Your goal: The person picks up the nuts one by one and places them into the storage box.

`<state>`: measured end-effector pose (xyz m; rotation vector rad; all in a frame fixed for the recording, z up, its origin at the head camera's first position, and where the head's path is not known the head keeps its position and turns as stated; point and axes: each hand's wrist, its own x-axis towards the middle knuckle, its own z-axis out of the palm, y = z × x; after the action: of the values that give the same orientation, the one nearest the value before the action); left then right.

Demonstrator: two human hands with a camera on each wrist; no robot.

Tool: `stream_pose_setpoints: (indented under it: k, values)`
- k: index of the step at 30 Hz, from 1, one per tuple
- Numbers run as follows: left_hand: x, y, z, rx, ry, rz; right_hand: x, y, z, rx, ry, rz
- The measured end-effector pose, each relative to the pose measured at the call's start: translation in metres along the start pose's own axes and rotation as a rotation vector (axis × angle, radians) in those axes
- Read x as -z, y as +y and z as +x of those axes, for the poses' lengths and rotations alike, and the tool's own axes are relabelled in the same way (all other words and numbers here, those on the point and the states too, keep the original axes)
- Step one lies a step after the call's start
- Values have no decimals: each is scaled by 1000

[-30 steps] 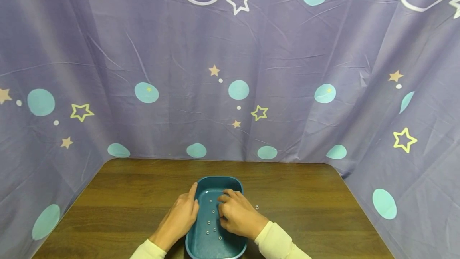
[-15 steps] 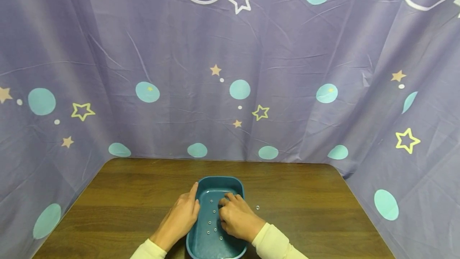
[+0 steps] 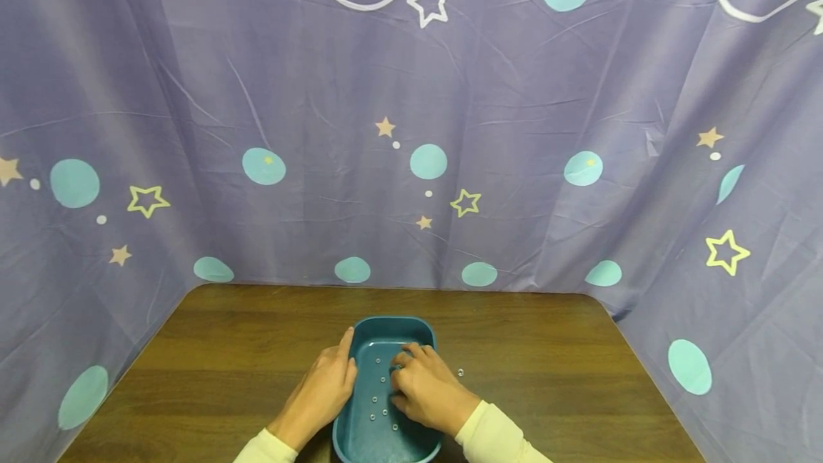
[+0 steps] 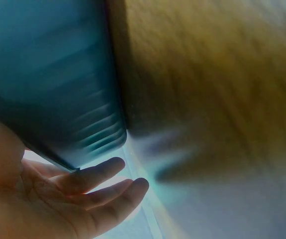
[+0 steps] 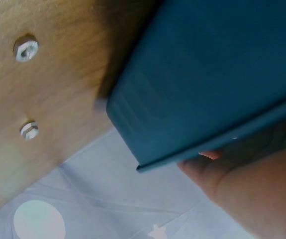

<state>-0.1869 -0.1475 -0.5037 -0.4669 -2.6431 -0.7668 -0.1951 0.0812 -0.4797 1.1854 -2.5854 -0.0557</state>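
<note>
A teal rectangular tray (image 3: 356,434) stands on the table with several small metal nuts (image 3: 375,399) on its floor. My left hand (image 3: 324,388) rests at the tray's left rim, forefinger pointing along it; in the left wrist view the other fingers (image 4: 118,206) extend loosely outside the wall. Over the right rim reaches my right hand (image 3: 427,388), its bent fingers low inside the tray near the nuts. I cannot tell whether a nut is between those fingertips, as the hand covers them. Two hex nuts (image 5: 26,50) lie on the table to the tray's right in the right wrist view.
The brown wooden table (image 3: 257,334) runs back to a purple curtain (image 3: 360,91) patterned with stars and moons. More curtain hangs along both sides. The tray's raised wall (image 5: 202,89) stands between the right wrist and the nuts inside.
My right hand's fingers have bent a little further in and shifted slightly within the tray. The left hand, the tray and the visible nuts keep their places.
</note>
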Motion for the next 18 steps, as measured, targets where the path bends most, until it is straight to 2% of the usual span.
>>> stream_pose_setpoints:
  k: [7, 18]
  values:
    - [1, 1, -1, 41, -33, -2, 11, 4, -5, 8, 75, -3]
    - [-1, 1, 0, 21, -11, 7, 43, 11, -7, 2, 112, 52]
